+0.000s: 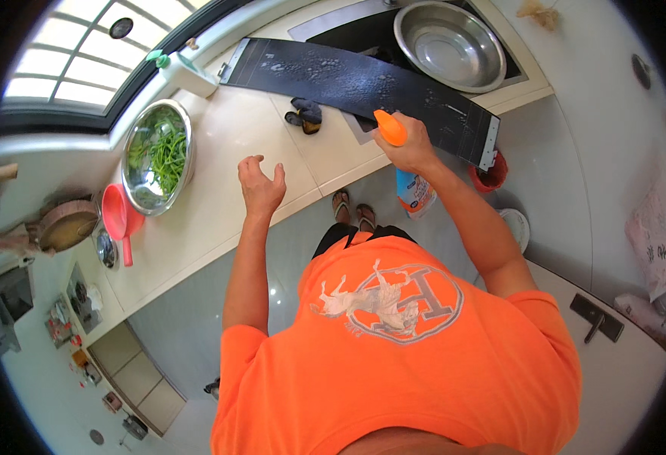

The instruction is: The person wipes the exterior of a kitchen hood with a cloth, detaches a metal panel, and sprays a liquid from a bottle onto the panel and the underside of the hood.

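Observation:
My right hand (407, 145) grips a spray bottle by its neck. The bottle has an orange trigger head (391, 128) and a blue and orange printed body (415, 193). Just beyond it, a long black panel (338, 79) lies slantwise across the cooktop and counter, one end jutting past the front edge. White foam and droplets cover much of its surface. My left hand (261, 185) hovers over the counter near its front edge, fingers apart, holding nothing. Between that hand and the panel is a small dark, crumpled item (307, 115) with some yellow, perhaps a dirty sponge or cloth.
A large steel basin (452, 48) stands on the cooktop. Left along the counter (236, 122) are a white bottle with a green pump (188, 74), a steel bowl of green vegetables (159, 151) and a red dipper (121, 213). A red bin (491, 175) sits below the panel's end.

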Motion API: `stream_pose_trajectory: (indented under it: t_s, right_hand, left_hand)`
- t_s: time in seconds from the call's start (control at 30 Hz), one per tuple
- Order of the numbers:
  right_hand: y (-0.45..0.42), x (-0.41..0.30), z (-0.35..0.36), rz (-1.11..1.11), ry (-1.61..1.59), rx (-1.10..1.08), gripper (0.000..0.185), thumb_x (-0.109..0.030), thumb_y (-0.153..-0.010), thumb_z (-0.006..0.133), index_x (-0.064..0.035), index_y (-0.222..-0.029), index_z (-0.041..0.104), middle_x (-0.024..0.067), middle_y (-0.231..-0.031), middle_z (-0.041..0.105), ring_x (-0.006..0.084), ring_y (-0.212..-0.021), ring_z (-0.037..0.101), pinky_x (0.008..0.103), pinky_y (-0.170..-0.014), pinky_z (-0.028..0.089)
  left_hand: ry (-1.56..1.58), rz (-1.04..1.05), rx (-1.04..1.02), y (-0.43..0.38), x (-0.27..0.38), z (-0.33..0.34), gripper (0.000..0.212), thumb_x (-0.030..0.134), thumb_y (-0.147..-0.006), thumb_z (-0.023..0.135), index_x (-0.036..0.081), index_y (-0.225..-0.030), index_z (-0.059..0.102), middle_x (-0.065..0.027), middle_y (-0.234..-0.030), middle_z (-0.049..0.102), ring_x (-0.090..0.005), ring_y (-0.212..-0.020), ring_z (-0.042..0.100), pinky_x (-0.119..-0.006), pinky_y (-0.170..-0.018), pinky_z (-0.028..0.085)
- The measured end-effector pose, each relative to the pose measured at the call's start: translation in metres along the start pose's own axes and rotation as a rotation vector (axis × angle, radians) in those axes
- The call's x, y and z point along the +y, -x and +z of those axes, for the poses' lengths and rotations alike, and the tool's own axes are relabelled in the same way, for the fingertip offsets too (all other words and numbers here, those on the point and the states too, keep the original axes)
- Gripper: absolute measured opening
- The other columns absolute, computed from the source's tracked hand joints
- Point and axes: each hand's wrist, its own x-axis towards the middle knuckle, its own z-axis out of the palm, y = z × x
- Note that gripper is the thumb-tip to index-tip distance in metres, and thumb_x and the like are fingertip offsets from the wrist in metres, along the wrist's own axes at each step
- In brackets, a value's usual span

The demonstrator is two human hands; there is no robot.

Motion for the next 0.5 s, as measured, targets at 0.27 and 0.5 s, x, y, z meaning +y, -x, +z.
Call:
stream_pose_trajectory:
  t_s: [0.27,0.5]
  right_hand:
    - [0.043,0.019,-0.038,0.155,-0.115,0.127,0.028,-0.028,-0.086,0.081,-0.0048,-0.096,0.067,0.0129,-0.081,0.069,0.0263,-0.072,0.068,0.0363,-0.070,0.053]
    - [0.072,0.028,-0.052,0.189,-0.244,0.148,0.024,-0.017,-0.088,0.080,-0.0037,-0.104,0.068,0.0034,-0.084,0.070,0.0103,-0.070,0.062,0.0281,-0.066,0.051]
  left_hand:
    - [0.037,0.081,-0.061,-0.072,0.008,0.025,0.046,0.023,-0.086,0.075,-0.005,-0.119,0.059,-0.0237,-0.122,0.056,-0.0400,-0.119,0.054,-0.046,-0.104,0.044]
    - [0.090,0.201,-0.028,-0.092,0.026,0.061,0.042,0.023,-0.085,0.077,-0.005,-0.112,0.063,-0.0216,-0.111,0.062,-0.0382,-0.112,0.057,-0.045,-0.098,0.047]
